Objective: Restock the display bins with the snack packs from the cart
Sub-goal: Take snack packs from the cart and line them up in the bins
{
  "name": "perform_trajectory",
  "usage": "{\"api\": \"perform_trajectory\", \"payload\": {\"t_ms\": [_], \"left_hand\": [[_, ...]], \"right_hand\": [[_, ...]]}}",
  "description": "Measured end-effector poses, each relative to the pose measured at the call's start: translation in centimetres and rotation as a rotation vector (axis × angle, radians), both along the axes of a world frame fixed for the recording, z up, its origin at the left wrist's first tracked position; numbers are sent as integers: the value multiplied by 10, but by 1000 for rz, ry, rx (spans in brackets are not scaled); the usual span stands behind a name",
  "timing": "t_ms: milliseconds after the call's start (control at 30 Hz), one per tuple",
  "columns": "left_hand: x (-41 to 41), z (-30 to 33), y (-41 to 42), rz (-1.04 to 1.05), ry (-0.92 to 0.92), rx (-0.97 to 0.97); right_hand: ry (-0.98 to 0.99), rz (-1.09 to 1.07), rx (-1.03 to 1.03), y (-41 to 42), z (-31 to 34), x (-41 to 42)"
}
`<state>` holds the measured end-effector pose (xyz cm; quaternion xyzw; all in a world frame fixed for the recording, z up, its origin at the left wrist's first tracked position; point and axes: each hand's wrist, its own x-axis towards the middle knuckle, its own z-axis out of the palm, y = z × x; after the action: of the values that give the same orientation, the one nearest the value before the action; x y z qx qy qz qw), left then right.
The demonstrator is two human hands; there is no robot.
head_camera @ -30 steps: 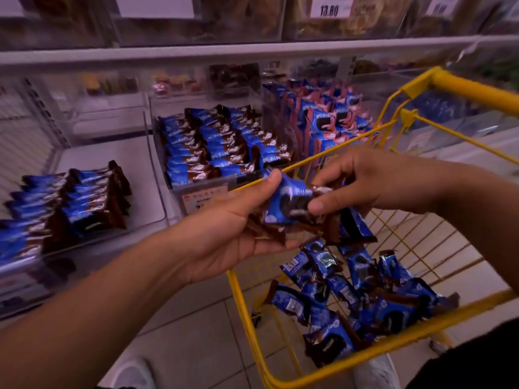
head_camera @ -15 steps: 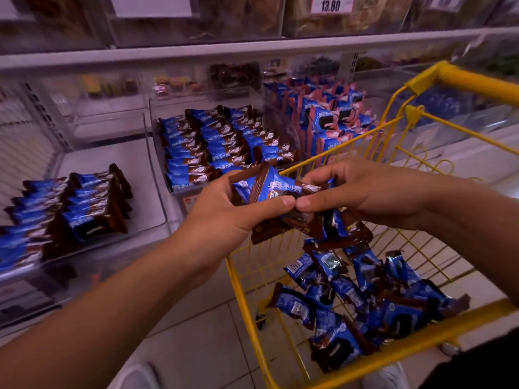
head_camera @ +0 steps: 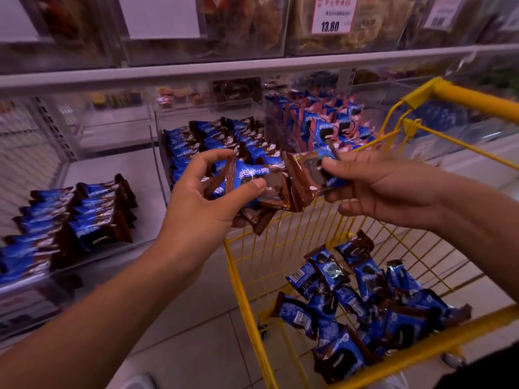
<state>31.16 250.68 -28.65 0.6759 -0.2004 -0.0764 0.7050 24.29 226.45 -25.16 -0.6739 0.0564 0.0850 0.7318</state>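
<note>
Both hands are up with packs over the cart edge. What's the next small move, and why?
Probably carry the left hand and its stack of packs over to the left bin and set them behind the rows there. That bin shows bare floor at the back, while the middle bin looks full. The right hand pinches one more pack.

A shop aisle is shown: clear plastic display bins stocked with blue-and-brown snack packs, a white price label reading 13.80, and a yellow wire shopping cart.
</note>
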Motion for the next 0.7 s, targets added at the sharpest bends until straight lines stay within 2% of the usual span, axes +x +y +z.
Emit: {"api": "perform_trajectory", "payload": {"t_ms": [133, 233, 367, 467, 533, 600, 700], "left_hand": [[-2, -1, 2, -57, -35, 38], [-2, -3, 2, -91, -33, -7], [-3, -4, 0, -103, 20, -55], [-4, -4, -1, -89, -35, -13], [-3, -4, -2, -91, -47, -16], [-3, -4, -3, -95, -51, -23], [-4, -5, -4, -108, -27, -47]], "right_hand": [[-74, 6, 45, 4, 0, 1], [-76, 23, 73, 8, -2, 0], [-138, 46, 2, 11, -2, -2], [-200, 12, 21, 8, 1, -3], [-221, 103, 36, 6, 3, -6], [-283, 205, -86, 7, 4, -9], [-467, 127, -365, 11, 5, -9]]}}
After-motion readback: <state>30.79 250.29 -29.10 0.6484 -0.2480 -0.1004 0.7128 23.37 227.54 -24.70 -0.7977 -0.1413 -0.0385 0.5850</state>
